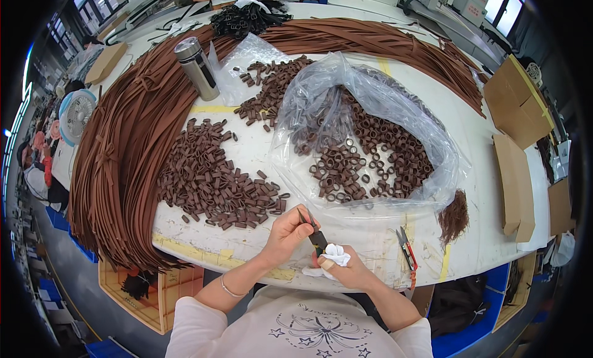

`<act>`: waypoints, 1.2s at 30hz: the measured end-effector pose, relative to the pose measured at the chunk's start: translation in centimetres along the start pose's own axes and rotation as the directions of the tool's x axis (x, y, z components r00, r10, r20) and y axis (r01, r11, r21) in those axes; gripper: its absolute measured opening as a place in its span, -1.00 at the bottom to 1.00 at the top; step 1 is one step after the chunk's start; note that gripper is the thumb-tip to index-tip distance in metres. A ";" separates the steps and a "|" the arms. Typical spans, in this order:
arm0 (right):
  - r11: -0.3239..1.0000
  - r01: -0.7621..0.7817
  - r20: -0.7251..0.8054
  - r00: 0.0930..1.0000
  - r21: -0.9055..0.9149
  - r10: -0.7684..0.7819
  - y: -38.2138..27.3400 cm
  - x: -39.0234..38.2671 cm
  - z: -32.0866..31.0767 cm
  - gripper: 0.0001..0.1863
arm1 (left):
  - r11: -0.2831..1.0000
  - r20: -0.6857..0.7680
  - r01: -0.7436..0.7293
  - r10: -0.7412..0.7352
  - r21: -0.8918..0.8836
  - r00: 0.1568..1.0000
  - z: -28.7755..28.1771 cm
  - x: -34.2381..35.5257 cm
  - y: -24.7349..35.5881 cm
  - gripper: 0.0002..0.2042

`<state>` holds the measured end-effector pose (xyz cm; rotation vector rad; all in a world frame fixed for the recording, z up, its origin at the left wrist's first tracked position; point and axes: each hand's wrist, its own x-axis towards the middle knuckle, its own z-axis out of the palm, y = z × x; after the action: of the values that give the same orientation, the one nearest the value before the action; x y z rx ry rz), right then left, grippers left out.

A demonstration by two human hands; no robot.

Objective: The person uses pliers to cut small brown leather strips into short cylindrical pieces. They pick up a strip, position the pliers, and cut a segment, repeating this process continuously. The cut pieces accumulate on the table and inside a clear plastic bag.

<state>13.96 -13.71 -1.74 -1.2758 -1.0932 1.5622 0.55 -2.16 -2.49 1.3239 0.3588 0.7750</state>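
Observation:
My right hand (pixel 348 269) is closed around a pair of dark needle-nose pliers (pixel 317 238), with white cloth (pixel 335 255) bunched about their handles. The narrow jaws point up and away from me, slightly apart. Beside those jaws, my left hand (pixel 288 233) has its fingers pinched together; whatever they hold is too small or hidden to make out. Left of it spreads a heap of flattened brown strap loops (pixel 216 182). Beyond my hands lies a clear plastic bag (pixel 441 172), its mouth open towards me, with many round brown loops (pixel 395 132) in it.
Long brown straps (pixel 123 148) curve along the table's left and far sides. A steel flask (pixel 197 71) stands near another loop pile (pixel 275 86). Red-handled thread snips (pixel 406 250) and a tuft of brown threads (pixel 454 217) lie at right, near cardboard boxes (pixel 516 188).

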 end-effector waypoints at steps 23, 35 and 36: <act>0.975 -0.032 -0.143 0.988 0.222 0.065 0.2 -0.5 1.8 -0.73 | 0.931 0.027 0.230 -0.232 -0.284 0.972 0.4 -0.1 -0.9 -0.81; 0.721 -0.169 0.072 0.984 0.672 0.163 -0.5 -3.0 1.0 -0.61 | 0.965 -0.053 0.255 -0.258 -0.060 0.965 0.5 5.7 2.7 -0.77; 0.751 -0.146 0.046 0.987 0.644 0.153 -0.7 -3.0 1.0 -0.62 | 0.973 -0.051 0.217 -0.213 0.074 0.976 0.5 7.4 3.4 -0.76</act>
<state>13.45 -16.51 -0.12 -0.8917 -0.3625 1.8304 5.08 2.67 2.25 1.3183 0.5627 0.6130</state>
